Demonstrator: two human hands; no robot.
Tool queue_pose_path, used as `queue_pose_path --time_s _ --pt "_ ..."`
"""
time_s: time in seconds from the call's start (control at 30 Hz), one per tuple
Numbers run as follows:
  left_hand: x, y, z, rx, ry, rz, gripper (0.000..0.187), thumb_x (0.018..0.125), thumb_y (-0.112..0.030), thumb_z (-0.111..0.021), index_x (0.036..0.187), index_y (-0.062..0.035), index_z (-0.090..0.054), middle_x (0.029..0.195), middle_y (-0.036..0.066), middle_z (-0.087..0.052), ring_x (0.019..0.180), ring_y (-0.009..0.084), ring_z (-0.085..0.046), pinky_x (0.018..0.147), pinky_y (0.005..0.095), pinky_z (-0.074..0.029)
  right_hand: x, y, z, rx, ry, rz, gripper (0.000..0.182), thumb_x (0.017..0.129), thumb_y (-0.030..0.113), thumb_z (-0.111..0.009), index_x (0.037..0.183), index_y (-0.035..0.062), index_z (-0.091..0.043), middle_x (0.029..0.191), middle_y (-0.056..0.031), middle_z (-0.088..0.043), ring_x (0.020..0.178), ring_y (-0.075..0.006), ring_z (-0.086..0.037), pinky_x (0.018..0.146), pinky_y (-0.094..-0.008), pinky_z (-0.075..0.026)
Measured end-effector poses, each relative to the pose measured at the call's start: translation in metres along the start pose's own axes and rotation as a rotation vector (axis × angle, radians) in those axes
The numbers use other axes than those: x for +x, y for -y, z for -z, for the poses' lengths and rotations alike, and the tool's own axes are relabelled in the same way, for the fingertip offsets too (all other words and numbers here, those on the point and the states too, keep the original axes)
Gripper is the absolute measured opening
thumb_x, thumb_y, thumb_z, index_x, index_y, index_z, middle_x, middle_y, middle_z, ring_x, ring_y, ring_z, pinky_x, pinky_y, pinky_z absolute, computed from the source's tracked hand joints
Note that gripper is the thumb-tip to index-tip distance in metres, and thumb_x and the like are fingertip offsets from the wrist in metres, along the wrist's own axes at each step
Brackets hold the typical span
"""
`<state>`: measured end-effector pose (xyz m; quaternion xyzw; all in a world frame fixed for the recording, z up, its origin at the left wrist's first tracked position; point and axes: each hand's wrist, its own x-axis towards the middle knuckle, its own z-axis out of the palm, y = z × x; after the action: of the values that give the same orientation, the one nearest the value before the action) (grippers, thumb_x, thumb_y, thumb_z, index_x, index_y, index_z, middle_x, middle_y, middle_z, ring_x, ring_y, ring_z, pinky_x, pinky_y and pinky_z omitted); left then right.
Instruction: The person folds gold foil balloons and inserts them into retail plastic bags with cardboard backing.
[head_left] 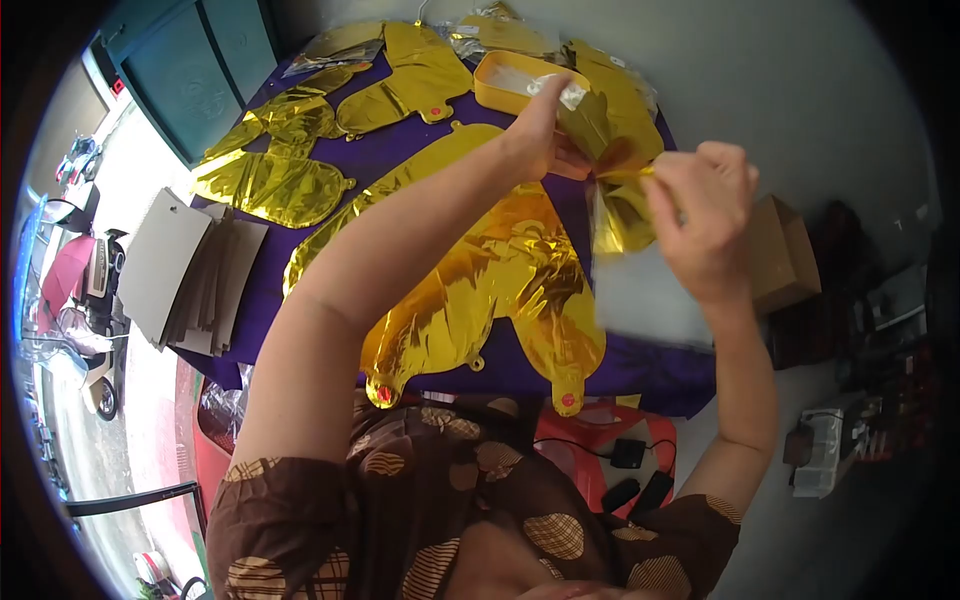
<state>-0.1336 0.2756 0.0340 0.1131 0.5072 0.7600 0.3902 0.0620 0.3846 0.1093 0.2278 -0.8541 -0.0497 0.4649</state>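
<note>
Near the yellow tub (505,97), the left hand (548,135) holds and the right hand (705,215) pinches glossy, creased gold foil (626,225), gathered narrow at its middle.

No text, label, brand or number can be read; the red marks (568,400) on the gold foil balloon (425,325) show no legible print.

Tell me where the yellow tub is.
In the head view, the yellow tub sits near the far end of the table, just right of centre, partly behind the left hand.
</note>
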Motion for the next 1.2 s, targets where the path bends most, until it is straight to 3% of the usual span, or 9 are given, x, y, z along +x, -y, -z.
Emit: queue_pose_path --time_s 0.07,0.23,0.43,0.5,0.57,0.63,0.73,1.03,1.2 --pt "-0.016 0.004 -0.006 0.077 -0.012 -0.059 0.068 0.098 -0.047 -0.054 0.137 0.0086 -0.047 0.125 0.035 -0.059 0.096 0.0423 -0.069 0.088 0.0523 -0.056 -0.008 0.021 -0.005 0.038 0.022 0.06 0.023 0.069 0.005 -0.078 0.087 0.0091 -0.064 0.087 0.0004 -0.066 0.09 -0.0237 -0.057 0.079 -0.0393 -0.041" --pt "-0.008 0.011 0.002 0.46 -0.172 -0.083 0.023 0.09 -0.017 -0.069 0.102 0.0029 -0.068 0.092 0.016 -0.072 0.075 0.0273 -0.072 0.072 0.0374 -0.059 -0.011 0.062 -0.008 0.129 0.024 0.122 0.022 0.07 0.001 -0.076 0.088 0.0062 -0.064 0.085 -0.0029 -0.064 0.085 -0.0237 -0.058 0.075 -0.0375 -0.042" --pt "-0.065 -0.035 0.009 1.45 -0.162 -0.769 0.014 0.09 -0.009 -0.068 0.087 0.0048 -0.068 0.079 0.012 -0.069 0.074 0.0228 -0.072 0.07 0.0312 -0.06 0.009 0.075 0.006 0.275 -0.153 0.119 0.031 0.069 -0.012 -0.073 0.095 0.0002 -0.063 0.084 -0.0095 -0.063 0.07 -0.0277 -0.059 0.063 -0.0385 -0.045" --pt "-0.091 -0.046 0.005 1.094 -0.176 -0.751 0.013 0.091 -0.007 -0.066 0.089 0.0059 -0.067 0.082 0.014 -0.068 0.075 0.0242 -0.072 0.07 0.0306 -0.061 0.015 0.084 0.01 0.311 -0.202 0.142 0.034 0.068 -0.012 -0.074 0.097 -0.0012 -0.062 0.085 -0.0097 -0.064 0.069 -0.0277 -0.06 0.062 -0.0377 -0.045" --pt "-0.118 -0.042 0.0 0.036 -0.187 -0.392 0.014 0.092 -0.006 -0.064 0.097 0.0074 -0.066 0.089 0.017 -0.068 0.076 0.0279 -0.072 0.072 0.0308 -0.062 0.019 0.097 0.007 0.336 -0.219 0.185 0.032 0.072 -0.011 -0.071 0.101 -0.002 -0.062 0.085 -0.0099 -0.064 0.07 -0.0262 -0.061 0.062 -0.0366 -0.046" --pt "-0.121 -0.034 0.042 0.315 -0.12 -0.519 0.023 0.093 -0.003 -0.061 0.111 0.0117 -0.059 0.098 0.018 -0.066 0.081 0.0319 -0.073 0.072 0.0349 -0.064 0.022 0.114 0.003 0.364 -0.218 0.219 0.03 0.075 -0.009 -0.069 0.103 -0.0013 -0.062 0.084 -0.0097 -0.064 0.07 -0.0252 -0.061 0.062 -0.0364 -0.047" --pt "-0.168 -0.012 0.059 0.2 -0.236 -0.353 0.025 0.094 -0.003 -0.059 0.115 0.0095 -0.059 0.101 0.017 -0.068 0.083 0.0331 -0.074 0.066 0.0394 -0.064 0.014 0.138 -0.013 0.446 -0.184 0.238 0.032 0.079 -0.001 -0.068 0.11 -0.0003 -0.064 0.09 -0.0089 -0.066 0.072 -0.0227 -0.061 0.065 -0.0354 -0.048" --pt "-0.18 0.028 0.153 0.301 -0.358 -0.112 0.021 0.094 -0.003 -0.059 0.111 0.0082 -0.056 0.101 0.022 -0.066 0.077 0.034 -0.074 0.062 0.0415 -0.064 -0.01 0.206 -0.024 0.776 0.013 0.266 0.045 0.079 0.008 -0.076 0.122 0.0009 -0.061 0.118 -0.0156 -0.066 0.084 -0.0226 -0.064 0.075 -0.0353 -0.051" --pt "-0.201 0.024 0.145 0.151 -0.394 -0.06 0.009 0.096 -0.006 -0.06 0.094 0.0031 -0.06 0.084 0.014 -0.067 0.067 0.0236 -0.071 0.054 0.0324 -0.055 -0.027 0.198 -0.02 0.843 0.106 0.193 0.045 0.074 0.006 -0.078 0.116 0.0001 -0.063 0.12 -0.0163 -0.066 0.086 -0.0256 -0.064 0.075 -0.037 -0.052"
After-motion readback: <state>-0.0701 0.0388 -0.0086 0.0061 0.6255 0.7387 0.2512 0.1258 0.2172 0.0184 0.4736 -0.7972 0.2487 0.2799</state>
